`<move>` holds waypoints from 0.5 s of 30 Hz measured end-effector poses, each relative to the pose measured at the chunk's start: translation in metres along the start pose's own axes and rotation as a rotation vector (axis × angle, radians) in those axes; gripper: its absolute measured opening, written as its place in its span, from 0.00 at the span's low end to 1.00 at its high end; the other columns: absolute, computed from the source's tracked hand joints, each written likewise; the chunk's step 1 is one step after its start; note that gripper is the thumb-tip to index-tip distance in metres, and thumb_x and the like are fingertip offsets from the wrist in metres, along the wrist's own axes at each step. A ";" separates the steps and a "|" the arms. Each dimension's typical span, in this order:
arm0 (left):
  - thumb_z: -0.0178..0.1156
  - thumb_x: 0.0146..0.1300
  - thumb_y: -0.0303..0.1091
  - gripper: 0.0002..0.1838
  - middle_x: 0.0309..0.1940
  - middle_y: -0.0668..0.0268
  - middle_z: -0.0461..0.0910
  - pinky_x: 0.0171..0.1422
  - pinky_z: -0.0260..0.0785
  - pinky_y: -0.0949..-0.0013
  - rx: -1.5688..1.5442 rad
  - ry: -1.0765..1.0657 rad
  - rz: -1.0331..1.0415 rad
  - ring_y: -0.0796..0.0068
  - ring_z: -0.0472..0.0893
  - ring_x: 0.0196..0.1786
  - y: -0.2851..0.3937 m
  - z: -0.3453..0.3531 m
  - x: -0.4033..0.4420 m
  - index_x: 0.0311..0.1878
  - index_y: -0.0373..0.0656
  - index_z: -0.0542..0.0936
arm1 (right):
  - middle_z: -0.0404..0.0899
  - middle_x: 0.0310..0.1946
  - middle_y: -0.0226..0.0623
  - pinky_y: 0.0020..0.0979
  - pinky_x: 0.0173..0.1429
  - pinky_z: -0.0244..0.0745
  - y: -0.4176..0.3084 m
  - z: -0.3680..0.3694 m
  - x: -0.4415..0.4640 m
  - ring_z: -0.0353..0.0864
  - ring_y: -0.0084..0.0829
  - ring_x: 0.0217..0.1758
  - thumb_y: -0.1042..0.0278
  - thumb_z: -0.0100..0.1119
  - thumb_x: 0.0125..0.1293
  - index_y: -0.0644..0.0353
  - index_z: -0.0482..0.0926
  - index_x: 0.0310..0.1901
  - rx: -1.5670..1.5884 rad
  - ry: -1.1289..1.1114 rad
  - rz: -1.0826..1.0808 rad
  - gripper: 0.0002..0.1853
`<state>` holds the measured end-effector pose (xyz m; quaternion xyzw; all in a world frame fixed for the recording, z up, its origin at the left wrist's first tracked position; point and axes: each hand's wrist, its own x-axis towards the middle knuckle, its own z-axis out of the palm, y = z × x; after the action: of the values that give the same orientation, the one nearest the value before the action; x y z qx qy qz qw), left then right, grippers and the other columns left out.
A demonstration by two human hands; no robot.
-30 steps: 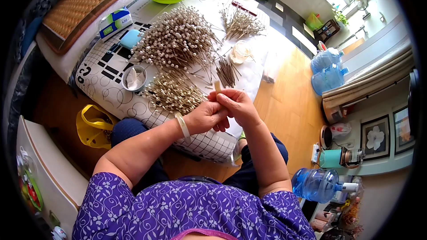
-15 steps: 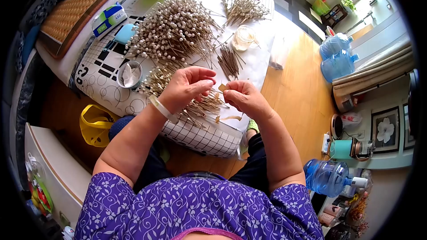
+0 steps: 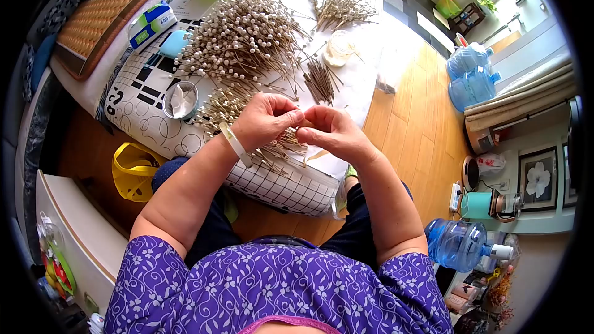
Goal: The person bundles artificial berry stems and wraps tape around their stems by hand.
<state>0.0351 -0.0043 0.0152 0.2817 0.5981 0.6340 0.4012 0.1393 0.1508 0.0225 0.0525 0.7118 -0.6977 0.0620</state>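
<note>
My left hand (image 3: 265, 125) is partly closed, thumb and fingertips drawn together; my right hand (image 3: 337, 135) is half curled, its fingertips just beside or touching the left's. I cannot tell whether either has hold of anything, the contact area being obscured. Both are positioned above the lower pile of pale-tipped stems (image 3: 221, 109), which lies at the near edge of the table (image 3: 284, 193). Beyond are noted a large bunch of white-beaded stems (image 3: 238, 40), a bundle of brown sticks (image 3: 320, 80) and an open jar (image 3: 338, 49).
</note>
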 end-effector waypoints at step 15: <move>0.56 0.59 0.29 0.07 0.22 0.69 0.76 0.22 0.65 0.82 -0.011 -0.052 -0.002 0.86 0.72 0.19 -0.001 -0.003 0.001 0.33 0.33 0.77 | 0.73 0.20 0.26 0.17 0.28 0.65 0.002 0.001 0.004 0.69 0.14 0.23 0.67 0.54 0.61 0.66 0.76 0.29 -0.145 0.106 -0.050 0.10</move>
<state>0.0322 -0.0048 0.0136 0.2954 0.5843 0.6293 0.4188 0.1355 0.1498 0.0197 0.0670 0.7637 -0.6421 0.0104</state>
